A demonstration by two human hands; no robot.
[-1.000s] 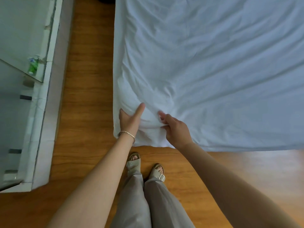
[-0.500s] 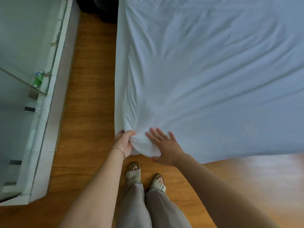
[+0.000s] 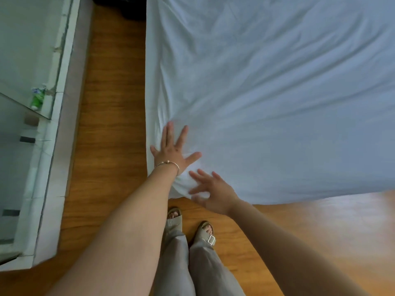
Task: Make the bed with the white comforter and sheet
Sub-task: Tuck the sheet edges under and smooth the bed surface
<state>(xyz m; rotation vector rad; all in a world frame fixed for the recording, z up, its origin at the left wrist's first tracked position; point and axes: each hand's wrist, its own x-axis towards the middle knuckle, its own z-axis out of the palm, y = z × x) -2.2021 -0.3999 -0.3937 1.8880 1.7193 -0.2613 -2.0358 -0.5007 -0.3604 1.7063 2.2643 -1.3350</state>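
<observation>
Feet: our sandals (image 3: 192, 226) stand on the wooden floor (image 3: 111, 124) at the bed's corner.
Right hand: our right hand (image 3: 213, 194), fingers spread and blurred, touches the bunched corner of the sheet.
Left hand: our left hand (image 3: 171, 149) lies flat, fingers splayed, pressing the sheet near its left edge.
Sheet: the white sheet (image 3: 267, 92) covers the bed, creases fanning from the corner.
Beyond: a green bottle (image 3: 38, 99) stands on the left ledge.

Wrinkled white sheet (image 3: 267, 92) across the bed

White sheet (image 3: 267, 92), orange-brown wood floor (image 3: 113, 103), beige trousers (image 3: 192, 268), green bottle (image 3: 38, 98).
</observation>
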